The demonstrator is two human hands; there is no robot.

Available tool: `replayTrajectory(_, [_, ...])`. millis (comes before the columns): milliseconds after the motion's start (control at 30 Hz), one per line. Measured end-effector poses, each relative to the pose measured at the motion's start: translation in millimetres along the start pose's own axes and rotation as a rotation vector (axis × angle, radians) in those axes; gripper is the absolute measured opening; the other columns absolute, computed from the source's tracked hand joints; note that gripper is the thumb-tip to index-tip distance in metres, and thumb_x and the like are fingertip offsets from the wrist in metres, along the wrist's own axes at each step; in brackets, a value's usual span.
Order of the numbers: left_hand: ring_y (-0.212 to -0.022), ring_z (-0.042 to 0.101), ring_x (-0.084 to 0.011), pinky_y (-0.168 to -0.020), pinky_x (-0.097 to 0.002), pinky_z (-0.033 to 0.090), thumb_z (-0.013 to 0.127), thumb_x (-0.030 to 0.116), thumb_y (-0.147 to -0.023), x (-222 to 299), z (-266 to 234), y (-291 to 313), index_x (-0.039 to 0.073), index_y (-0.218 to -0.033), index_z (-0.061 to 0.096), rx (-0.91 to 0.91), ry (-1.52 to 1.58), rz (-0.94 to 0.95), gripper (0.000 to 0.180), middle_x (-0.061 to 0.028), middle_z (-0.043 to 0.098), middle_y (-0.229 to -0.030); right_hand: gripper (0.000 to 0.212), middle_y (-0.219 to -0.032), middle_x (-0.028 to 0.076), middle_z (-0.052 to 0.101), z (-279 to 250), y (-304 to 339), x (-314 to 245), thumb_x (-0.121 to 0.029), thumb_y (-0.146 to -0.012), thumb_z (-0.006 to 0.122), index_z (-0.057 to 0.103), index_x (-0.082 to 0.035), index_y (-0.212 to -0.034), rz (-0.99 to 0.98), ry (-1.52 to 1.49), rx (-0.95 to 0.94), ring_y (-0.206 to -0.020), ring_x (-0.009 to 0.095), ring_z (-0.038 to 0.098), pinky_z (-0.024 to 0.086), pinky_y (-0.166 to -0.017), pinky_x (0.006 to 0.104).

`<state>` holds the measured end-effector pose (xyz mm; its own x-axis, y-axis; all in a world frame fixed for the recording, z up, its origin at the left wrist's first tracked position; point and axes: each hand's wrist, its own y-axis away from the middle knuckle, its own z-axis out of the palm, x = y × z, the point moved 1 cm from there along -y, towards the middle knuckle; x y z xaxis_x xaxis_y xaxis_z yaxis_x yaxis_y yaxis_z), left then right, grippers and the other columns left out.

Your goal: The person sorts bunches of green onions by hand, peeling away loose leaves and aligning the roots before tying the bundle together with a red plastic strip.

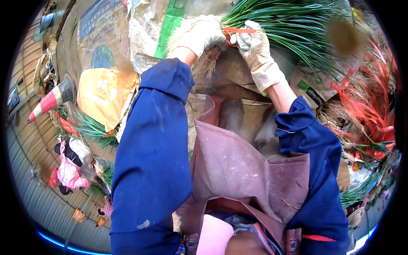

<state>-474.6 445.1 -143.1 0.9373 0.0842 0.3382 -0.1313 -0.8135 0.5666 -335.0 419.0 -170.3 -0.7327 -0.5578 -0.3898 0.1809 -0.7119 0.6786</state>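
A thick bunch of spring onions [289, 27] lies across the sacks at the top, its long green leaves fanning out to the right. My left hand [206, 34], in a whitish work glove, is closed around its root end, and pale stringy roots [182, 36] stick out beside the glove. A red plastic strip [240, 30] circles the bunch just right of that hand. My right hand [254, 42], in a dirt-stained glove, pinches the strip between thumb and fingers. The far side of the strip is hidden.
Loose red strips [378, 102] lie in a tangle at the right, among straw-like roots. At the left are an orange sack [102, 95], another green bunch [91, 127] and a red-and-white traffic cone [51, 100]. A person in pink [70, 168] is farther off. A brown apron [233, 157] covers my lap.
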Motion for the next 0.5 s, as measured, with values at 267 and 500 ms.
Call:
replayTrajectory(267, [-0.074,0.065,-0.0294,-0.068,-0.0385,0.05,0.08,0.038,-0.051,24.1,-12.4,22.2,0.006,-0.088,0.063,0.136,-0.19,0.103,0.051,-0.0147,0.066,-0.078,0.017,-0.08,0.008,0.059,-38.8,2.4,-8.4,-0.014,-0.09,0.051,0.06,-0.004,-0.101,-0.588,0.562,-0.518,-0.064,0.018,0.057,0.047,-0.063,0.029])
replayTrajectory(500, [-0.098,0.059,-0.035,-0.085,-0.0398,0.046,0.085,0.042,-0.049,15.0,2.0,-10.7,0.004,-0.123,0.043,-0.018,-0.136,0.111,0.092,-0.0201,0.063,-0.102,0.038,-0.109,0.011,0.06,-131.6,114.2,-40.5,-0.036,-0.088,0.057,0.058,-0.005,-0.11,-0.145,1.327,-0.105,-0.103,0.021,0.056,0.042,-0.089,0.0305])
